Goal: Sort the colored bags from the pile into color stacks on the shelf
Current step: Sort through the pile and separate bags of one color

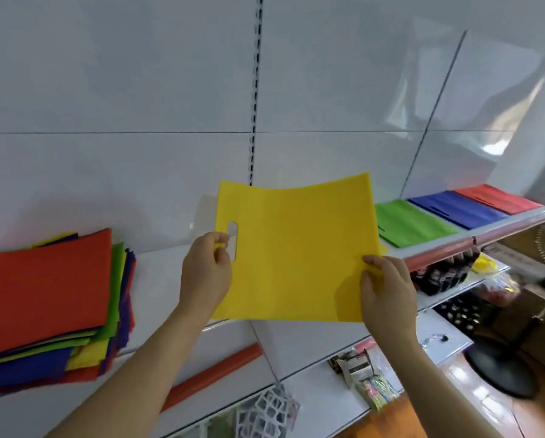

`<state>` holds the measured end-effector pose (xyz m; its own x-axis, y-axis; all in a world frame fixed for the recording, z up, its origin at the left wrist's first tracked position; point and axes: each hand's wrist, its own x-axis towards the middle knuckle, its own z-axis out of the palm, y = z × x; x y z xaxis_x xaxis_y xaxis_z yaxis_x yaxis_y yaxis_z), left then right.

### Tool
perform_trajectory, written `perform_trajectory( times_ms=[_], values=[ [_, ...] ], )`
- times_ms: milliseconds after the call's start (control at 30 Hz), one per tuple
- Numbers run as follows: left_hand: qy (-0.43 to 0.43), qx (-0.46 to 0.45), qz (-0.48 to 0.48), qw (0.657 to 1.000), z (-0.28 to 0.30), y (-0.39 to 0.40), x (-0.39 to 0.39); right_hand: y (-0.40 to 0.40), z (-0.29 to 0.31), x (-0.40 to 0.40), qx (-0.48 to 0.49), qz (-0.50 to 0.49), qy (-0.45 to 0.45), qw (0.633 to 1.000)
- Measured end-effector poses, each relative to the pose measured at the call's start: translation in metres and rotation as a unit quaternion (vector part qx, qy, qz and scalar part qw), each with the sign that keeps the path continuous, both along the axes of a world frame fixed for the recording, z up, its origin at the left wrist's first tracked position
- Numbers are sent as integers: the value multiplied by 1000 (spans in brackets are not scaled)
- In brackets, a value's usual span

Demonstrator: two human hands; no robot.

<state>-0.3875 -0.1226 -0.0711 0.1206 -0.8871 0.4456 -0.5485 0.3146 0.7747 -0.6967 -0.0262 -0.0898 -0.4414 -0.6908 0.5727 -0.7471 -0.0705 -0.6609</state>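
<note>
A flat yellow bag point(293, 248) with an oval handle slot hangs in the air above the white shelf point(163, 279), held between both hands. My left hand point(206, 273) pinches its left edge beside the slot. Its right edge is pinched by my right hand point(386, 292). On the left of the shelf lies the mixed pile point(50, 298) of red, green, yellow and blue bags, a red one on top. To the right lie a green stack point(407, 224), a blue stack point(454, 208) and a red stack point(498, 199) side by side.
A red price rail point(217, 377) edges the shelf front. Lower shelves at the right hold packaged goods point(366, 380) and dark items point(445, 273). A black fan base point(502, 368) stands on the floor at the right. White back panels rise behind the shelf.
</note>
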Motion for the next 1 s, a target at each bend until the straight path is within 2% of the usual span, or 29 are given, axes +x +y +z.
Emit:
perform_trajectory(
  times_ms=[167,333,533,767,1000],
  values=[
    [-80,33,-46,995,-15,5,-97,3,-4,-97,53,-9,30,998],
    [-100,41,-23,994,-24,-2,-152,-15,-11,-152,79,-1,42,996],
    [-117,59,7,991,-34,-36,-176,-65,-21,-182,101,28,26,994],
    [-121,97,37,987,-51,-90,-197,-146,-9,-204,131,46,103,985],
    [-216,134,72,964,-71,-123,-201,-211,-26,-208,178,87,144,969]
  ],
)
